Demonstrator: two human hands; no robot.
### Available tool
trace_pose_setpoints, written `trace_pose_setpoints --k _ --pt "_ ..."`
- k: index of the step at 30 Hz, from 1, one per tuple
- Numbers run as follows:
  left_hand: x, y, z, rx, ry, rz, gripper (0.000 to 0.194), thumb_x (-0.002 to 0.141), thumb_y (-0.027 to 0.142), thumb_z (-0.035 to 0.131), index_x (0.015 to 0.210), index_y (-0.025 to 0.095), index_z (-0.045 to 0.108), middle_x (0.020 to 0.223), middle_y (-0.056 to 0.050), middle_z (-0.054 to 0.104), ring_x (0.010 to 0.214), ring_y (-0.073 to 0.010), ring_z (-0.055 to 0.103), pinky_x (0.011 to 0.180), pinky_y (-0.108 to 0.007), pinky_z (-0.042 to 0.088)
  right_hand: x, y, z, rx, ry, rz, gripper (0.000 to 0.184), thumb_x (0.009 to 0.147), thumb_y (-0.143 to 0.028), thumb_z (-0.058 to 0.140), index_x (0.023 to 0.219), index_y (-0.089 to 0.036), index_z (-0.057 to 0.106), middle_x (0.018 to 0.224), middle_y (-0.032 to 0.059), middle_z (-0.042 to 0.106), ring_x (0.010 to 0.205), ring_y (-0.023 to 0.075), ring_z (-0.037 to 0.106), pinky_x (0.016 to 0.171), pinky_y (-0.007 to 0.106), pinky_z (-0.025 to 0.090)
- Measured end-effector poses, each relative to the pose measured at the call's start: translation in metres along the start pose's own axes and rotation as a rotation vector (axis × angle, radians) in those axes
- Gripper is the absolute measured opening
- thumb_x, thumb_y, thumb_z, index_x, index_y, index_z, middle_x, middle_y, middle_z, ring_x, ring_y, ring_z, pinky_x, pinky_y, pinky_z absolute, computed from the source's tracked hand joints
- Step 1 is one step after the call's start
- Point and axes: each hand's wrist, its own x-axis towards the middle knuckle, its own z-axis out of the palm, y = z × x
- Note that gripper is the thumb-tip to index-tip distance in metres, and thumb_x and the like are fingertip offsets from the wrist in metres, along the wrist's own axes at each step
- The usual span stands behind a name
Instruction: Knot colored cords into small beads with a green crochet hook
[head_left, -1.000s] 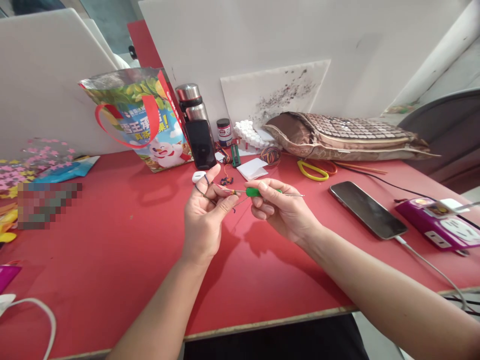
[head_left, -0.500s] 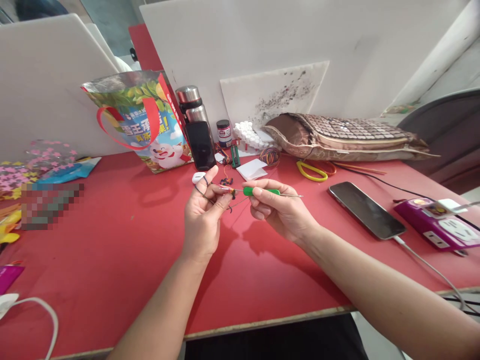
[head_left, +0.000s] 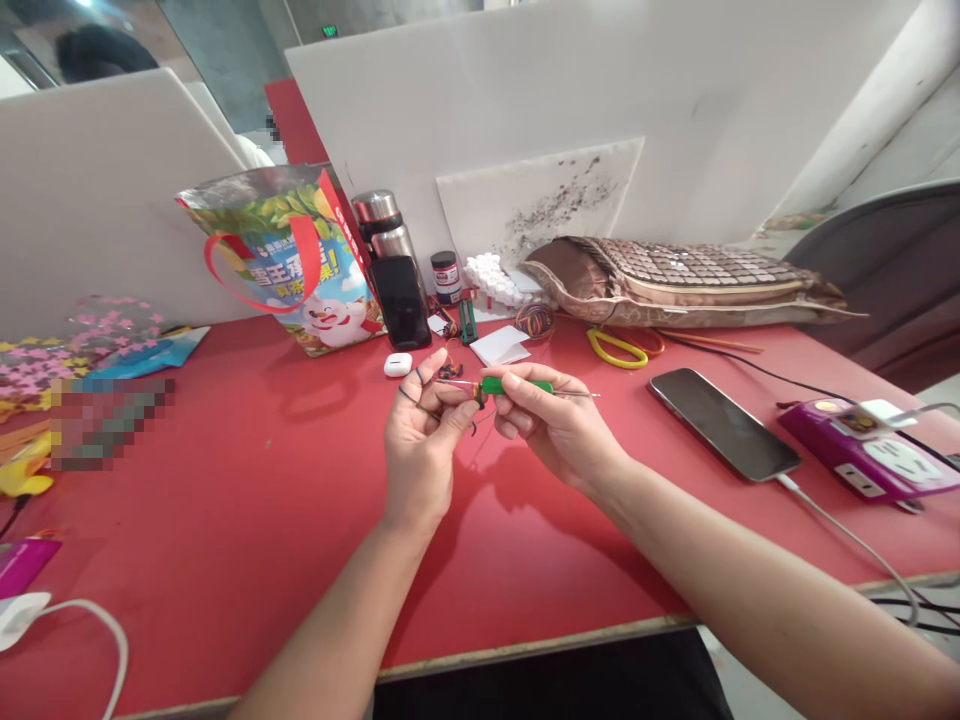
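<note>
My right hand (head_left: 551,420) grips the green handle of a crochet hook (head_left: 536,386), which lies nearly level. The hook's thin metal tip points left and meets a small piece of multicoloured yarn work (head_left: 478,396). My left hand (head_left: 420,450) pinches this piece between thumb and fingers, with dark yarn wound around its raised index finger. A short yarn end hangs below the pinch. Just behind the hands lies a small tangle of similar yarn (head_left: 450,371). The exact stitches are too small to make out.
Behind the hands stand a white earbud case (head_left: 398,365), a dark phone (head_left: 403,300), a steel flask (head_left: 384,225), a gift bag (head_left: 300,270) and a yarn ball (head_left: 535,321). Yellow-handled scissors (head_left: 619,350), a charging phone (head_left: 724,423) and a purple power strip (head_left: 862,450) lie right.
My right hand has brought the hook's green handle closer to the yarn piece, and the tip reaches further left past it. The whole view has tilted slightly upward.
</note>
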Motion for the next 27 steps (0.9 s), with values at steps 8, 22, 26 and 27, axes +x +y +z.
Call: trace_pose_setpoints --k 8,22,26,27 --pt "0.006 -0.005 -0.007 -0.011 0.017 -0.023 0.056 0.073 0.032 0.095 0.124 0.023 0.074 0.092 0.0 0.079 0.074 -0.0106 0.066 0.068 -0.023 0.049 0.006 0.002 -0.005 0.065 0.006 0.088 0.028 0.07 -0.034 0.099 0.087 -0.016 0.087 0.065 -0.0018 0.065 0.053 0.0061 0.039 0.054 0.026 0.045" --pt "0.004 -0.006 -0.008 0.034 0.124 0.008 0.063 0.069 0.024 0.097 0.127 0.023 0.071 0.079 0.006 0.071 0.082 -0.0109 0.072 0.085 -0.023 0.057 0.001 0.019 -0.002 0.107 0.053 0.128 0.028 0.076 -0.037 0.096 0.092 -0.017 0.085 0.067 -0.0015 0.065 0.056 0.0084 0.045 0.059 0.029 0.052" --pt "0.003 -0.004 -0.009 0.035 0.067 -0.079 0.074 0.07 0.024 0.097 0.137 0.023 0.065 0.078 0.006 0.069 0.079 -0.0112 0.069 0.082 -0.025 0.057 0.001 0.02 -0.004 0.044 -0.008 0.114 0.029 0.077 -0.036 0.095 0.099 -0.019 0.085 0.064 -0.0036 0.062 0.054 0.0091 0.048 0.056 0.027 0.049" --pt "0.003 -0.004 -0.009 0.035 0.053 -0.095 0.076 0.07 0.025 0.097 0.139 0.023 0.063 0.078 0.007 0.069 0.077 -0.011 0.068 0.082 -0.025 0.057 0.0 0.02 -0.005 0.015 -0.027 0.092 0.028 0.079 -0.035 0.095 0.1 -0.02 0.085 0.063 -0.004 0.061 0.054 0.0093 0.049 0.056 0.027 0.049"
